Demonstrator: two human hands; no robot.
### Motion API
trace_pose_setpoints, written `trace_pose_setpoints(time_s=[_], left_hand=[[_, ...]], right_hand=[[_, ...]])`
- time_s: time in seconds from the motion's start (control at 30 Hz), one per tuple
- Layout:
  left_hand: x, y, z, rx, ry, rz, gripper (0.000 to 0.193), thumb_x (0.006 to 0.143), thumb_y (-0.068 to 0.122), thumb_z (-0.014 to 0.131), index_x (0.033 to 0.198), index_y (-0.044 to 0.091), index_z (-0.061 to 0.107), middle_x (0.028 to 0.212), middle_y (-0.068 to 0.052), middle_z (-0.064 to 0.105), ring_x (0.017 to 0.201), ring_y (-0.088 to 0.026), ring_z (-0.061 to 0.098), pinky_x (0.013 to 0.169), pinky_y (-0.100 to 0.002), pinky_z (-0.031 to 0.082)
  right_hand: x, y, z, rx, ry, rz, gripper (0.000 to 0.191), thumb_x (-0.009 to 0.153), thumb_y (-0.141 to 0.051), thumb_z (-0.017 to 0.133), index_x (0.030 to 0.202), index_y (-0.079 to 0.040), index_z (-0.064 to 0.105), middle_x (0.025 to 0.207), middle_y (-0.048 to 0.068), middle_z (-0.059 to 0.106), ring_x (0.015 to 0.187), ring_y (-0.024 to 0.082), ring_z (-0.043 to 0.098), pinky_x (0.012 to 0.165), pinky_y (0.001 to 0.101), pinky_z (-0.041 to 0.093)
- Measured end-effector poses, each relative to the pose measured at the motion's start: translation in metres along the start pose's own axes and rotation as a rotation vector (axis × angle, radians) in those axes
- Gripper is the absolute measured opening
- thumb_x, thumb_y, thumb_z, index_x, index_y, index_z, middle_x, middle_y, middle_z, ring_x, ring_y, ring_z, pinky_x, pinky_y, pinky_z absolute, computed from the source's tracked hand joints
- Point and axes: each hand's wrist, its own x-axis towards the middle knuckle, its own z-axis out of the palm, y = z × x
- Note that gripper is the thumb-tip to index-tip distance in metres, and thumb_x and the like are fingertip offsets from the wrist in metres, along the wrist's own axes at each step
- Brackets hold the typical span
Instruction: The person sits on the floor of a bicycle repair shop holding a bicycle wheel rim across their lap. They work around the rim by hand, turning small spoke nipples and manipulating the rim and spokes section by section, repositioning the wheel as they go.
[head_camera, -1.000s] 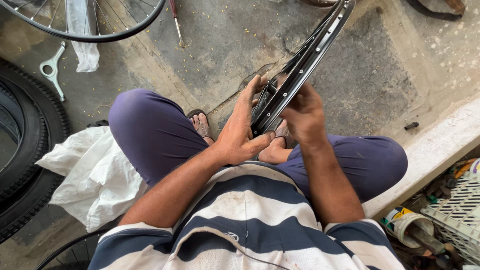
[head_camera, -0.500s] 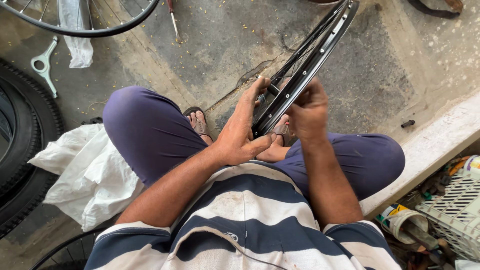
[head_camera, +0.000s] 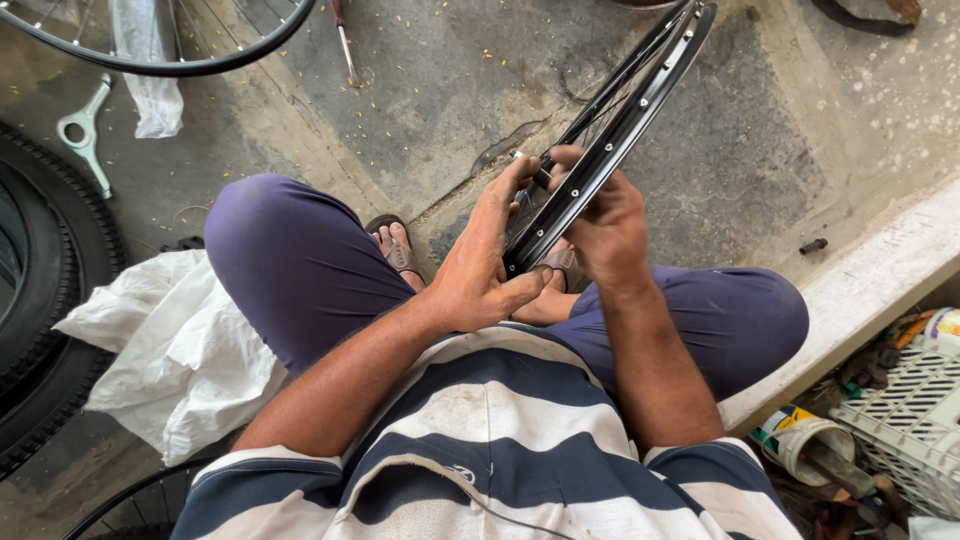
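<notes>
Both hands grip a black bicycle rim (head_camera: 610, 150) standing tilted between the knees: the left hand (head_camera: 480, 265) closes on its lower edge, the right hand (head_camera: 605, 225) wraps it. A white sack (head_camera: 170, 350) lies on the concrete floor (head_camera: 440, 90), a white crate (head_camera: 905, 420) far right.

Wheel rim (head_camera: 610, 150) between left hand (head_camera: 480, 270) and right hand (head_camera: 605, 225), above the lap | tyre (head_camera: 40, 310) far left | cloth (head_camera: 170, 350) beside left thigh | basket (head_camera: 900, 420) lower right
</notes>
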Motion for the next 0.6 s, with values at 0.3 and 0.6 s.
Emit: trace_pose_setpoints(time_s=[0.3, 0.6], left_hand=[[0.001, 0.004, -0.003, -0.005, -0.014, -0.012, 0.1, 0.085, 0.016, 0.073, 0.165, 0.0, 0.015, 0.165, -0.024, 0.035, 0.157, -0.037, 0.037, 0.13, -0.046, 0.033], [0.099, 0.032, -0.015, -0.055, -0.213, -0.32, 0.1, 0.079, 0.02, 0.065, 0.166, 0.008, 0.018, 0.139, -0.023, 0.06, 0.129, -0.034, 0.062, 0.114, -0.039, 0.047]], right_hand=[[-0.004, 0.006, -0.018, 0.279, -0.07, -0.136, 0.028, 0.104, -0.004, 0.067, 0.132, -0.008, 0.07, 0.133, 0.021, 0.068, 0.126, 0.026, 0.067, 0.104, 0.0307, 0.058], [0.006, 0.019, -0.022, 0.145, 0.253, -0.324, 0.021, 0.108, 0.0, 0.068, 0.128, 0.005, 0.068, 0.131, 0.02, 0.069, 0.109, 0.02, 0.068, 0.097, 0.0286, 0.056]])
